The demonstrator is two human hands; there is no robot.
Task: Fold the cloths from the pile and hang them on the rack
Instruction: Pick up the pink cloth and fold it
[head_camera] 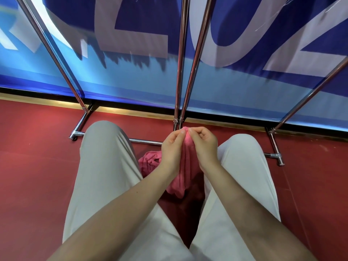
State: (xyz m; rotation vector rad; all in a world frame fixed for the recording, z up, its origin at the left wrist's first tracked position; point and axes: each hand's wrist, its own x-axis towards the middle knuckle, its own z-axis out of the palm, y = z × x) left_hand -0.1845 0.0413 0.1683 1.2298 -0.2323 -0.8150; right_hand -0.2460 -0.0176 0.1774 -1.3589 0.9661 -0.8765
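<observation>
A pink cloth [186, 166] hangs between my knees, and both hands pinch its top edge side by side. My left hand [172, 147] grips the edge with thumb and fingers, and my right hand [204, 146] pinches it right beside the left. The cloth drapes down behind my wrists, crumpled at its lower end. More pink cloth [149, 162] lies bunched on the red floor behind my left hand. The chrome rack [180, 72] stands just beyond my hands, its poles rising out of the top of the view.
My legs in light trousers [105, 176] are spread to either side of the cloth. The rack's base bars and feet [276, 157] rest on the red floor. A blue banner wall [131, 81] stands close behind the rack.
</observation>
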